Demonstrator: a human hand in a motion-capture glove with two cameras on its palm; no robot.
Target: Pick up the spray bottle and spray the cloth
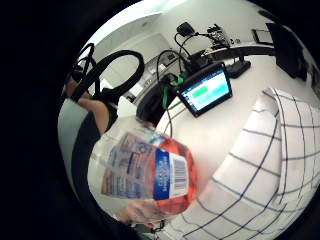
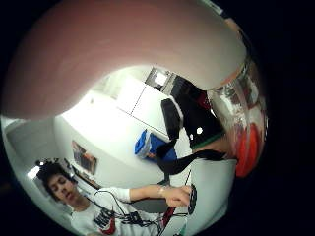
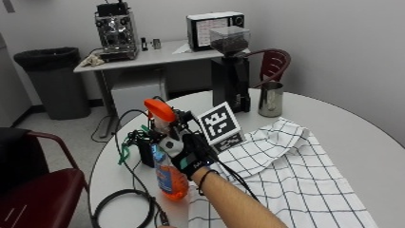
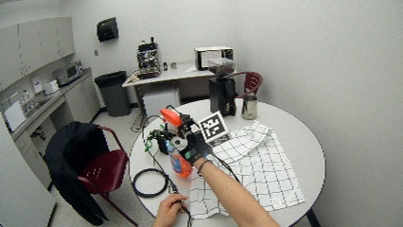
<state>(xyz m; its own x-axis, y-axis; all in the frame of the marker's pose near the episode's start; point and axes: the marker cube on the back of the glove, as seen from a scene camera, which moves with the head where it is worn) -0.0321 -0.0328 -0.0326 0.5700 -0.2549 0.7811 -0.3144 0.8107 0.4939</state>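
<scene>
- Right hand [image 3: 190, 154] w/ grip wrapped round the spray bottle [image 3: 168, 161], upright at the tabletop [image 3: 354, 128] edge, just beside the checked cloth [image 3: 284, 171].
- Risk: nozzle [image 3: 159, 109] seems aimed away from cloth; spray could hit the screen device [image 1: 206, 90] & cables nearby.
- Bottle could tip when lifted.

barcode on the spray bottle [image 1: 150, 175] label, its print unreadable, black-and-white square marker on card [image 3: 219, 124]
</scene>
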